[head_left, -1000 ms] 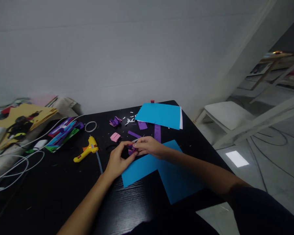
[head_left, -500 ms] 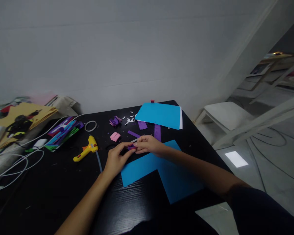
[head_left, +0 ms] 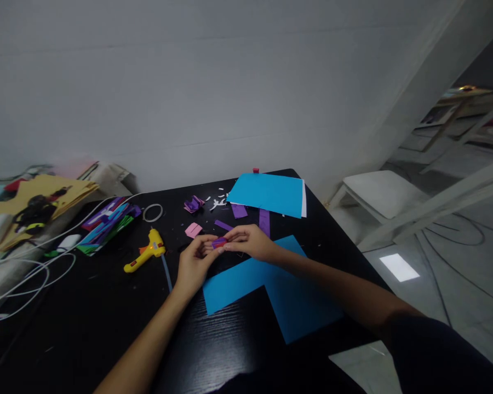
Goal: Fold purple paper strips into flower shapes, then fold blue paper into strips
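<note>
Between my two hands is a small folded piece of purple and red paper [head_left: 219, 242]. My left hand [head_left: 196, 260] pinches its left end with thumb and fingers. From the other side, the fingertips of my right hand [head_left: 250, 241] close on its right end. Under my right forearm lies a large blue paper sheet [head_left: 234, 283]. Just beyond my left hand is a pink folded paper piece [head_left: 193, 230], and a purple folded paper piece [head_left: 194, 204] sits farther back. A thin purple strip [head_left: 223, 225] lies close to my fingers.
A yellow glue gun [head_left: 148, 251] with a glue stick lies left of my left hand. A tape ring [head_left: 152, 213], coloured paper scraps [head_left: 107, 224] and white cables [head_left: 41, 262] are farther left. Another blue sheet [head_left: 269, 192] lies at the back. A white chair [head_left: 384, 191] stands right.
The small folded paper has turned in my fingers and shows more of its red side. My right hand's fingers have shifted slightly along it.
</note>
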`<state>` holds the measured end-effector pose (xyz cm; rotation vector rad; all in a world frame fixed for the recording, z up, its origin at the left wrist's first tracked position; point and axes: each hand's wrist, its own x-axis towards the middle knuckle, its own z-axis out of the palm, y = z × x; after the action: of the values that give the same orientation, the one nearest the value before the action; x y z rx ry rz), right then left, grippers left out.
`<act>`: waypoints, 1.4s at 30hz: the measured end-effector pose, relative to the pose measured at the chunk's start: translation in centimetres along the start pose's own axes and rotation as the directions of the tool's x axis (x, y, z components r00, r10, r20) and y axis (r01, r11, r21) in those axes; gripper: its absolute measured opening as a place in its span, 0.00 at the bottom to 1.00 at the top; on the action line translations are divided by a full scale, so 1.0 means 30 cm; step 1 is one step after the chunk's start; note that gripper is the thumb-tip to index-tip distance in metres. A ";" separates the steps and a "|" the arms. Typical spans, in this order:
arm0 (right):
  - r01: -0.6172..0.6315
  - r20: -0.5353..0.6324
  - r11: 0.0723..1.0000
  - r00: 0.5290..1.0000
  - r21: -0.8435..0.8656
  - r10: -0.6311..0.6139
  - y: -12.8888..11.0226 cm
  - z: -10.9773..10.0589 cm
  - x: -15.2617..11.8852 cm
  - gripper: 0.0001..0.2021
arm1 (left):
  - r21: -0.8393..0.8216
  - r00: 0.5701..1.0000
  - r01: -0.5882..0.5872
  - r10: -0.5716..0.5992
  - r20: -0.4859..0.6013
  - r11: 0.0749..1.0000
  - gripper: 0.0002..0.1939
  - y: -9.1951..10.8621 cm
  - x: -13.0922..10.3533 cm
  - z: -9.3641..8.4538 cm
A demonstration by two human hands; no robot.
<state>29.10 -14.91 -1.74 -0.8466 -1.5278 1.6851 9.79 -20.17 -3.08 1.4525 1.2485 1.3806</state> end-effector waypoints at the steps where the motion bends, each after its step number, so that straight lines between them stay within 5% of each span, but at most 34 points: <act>1: 0.014 -0.002 1.000 1.000 -0.014 -0.014 0.001 -0.001 0.001 0.17 | -0.024 1.000 0.007 -0.007 0.001 1.000 0.18 0.000 0.000 0.001; 15: 0.137 0.014 0.978 0.991 -0.155 -0.136 0.014 0.013 -0.007 0.10 | 0.052 1.000 0.013 -0.012 -0.020 0.999 0.13 -0.002 -0.003 -0.002; 42: 0.063 -0.052 0.996 0.996 -0.071 -0.066 0.047 0.013 0.010 0.13 | 0.087 0.997 0.011 -0.004 -0.073 0.996 0.15 -0.020 -0.021 0.019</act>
<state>28.50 -14.95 -3.10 -0.8630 -1.5673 1.5584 10.31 -20.59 -3.89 1.4661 1.3748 1.4005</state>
